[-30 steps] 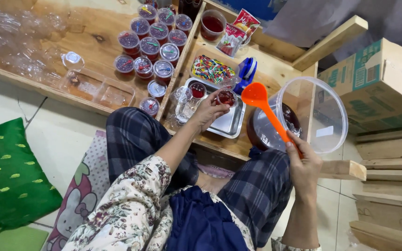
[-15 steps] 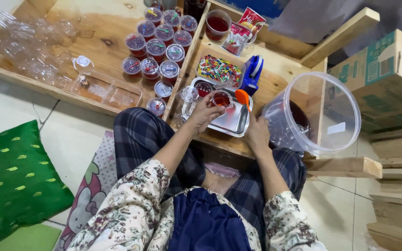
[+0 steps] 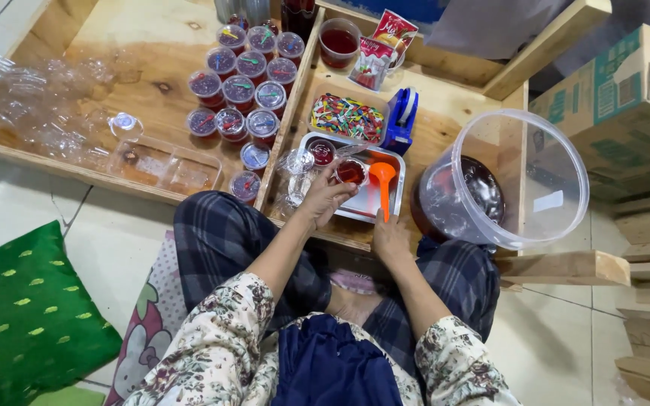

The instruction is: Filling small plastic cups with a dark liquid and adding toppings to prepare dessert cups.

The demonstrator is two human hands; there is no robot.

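Left hand (image 3: 323, 201) curled about a small clear cup of red liquid (image 3: 350, 171), fingers closed on its near wall, steadying it upright on the metal tray (image 3: 364, 204); right hand (image 3: 391, 239) at the tray's near edge, loosely bent at the handle end of the orange ladle (image 3: 382, 185), whether gripping or merely touching cannot be told; ladle bowl lying on the tray just beside the held cup. A second filled cup (image 3: 321, 151) at the tray's far left corner; empty clear cups (image 3: 296, 167) stacked just left of the tray; a box of coloured spoons (image 3: 347, 117) beyond it; a big clear bucket (image 3: 502, 184) with dark red liquid tilted to the right; lidded filled cups (image 3: 239, 92) grouped in the left compartment of the wooden crate (image 3: 144, 83). Best done, judging from this: hold the cup level and over the tray to catch drips; grip low and lightly, thin plastic likely to buckle; rest the ladle bowl-down inside the tray.
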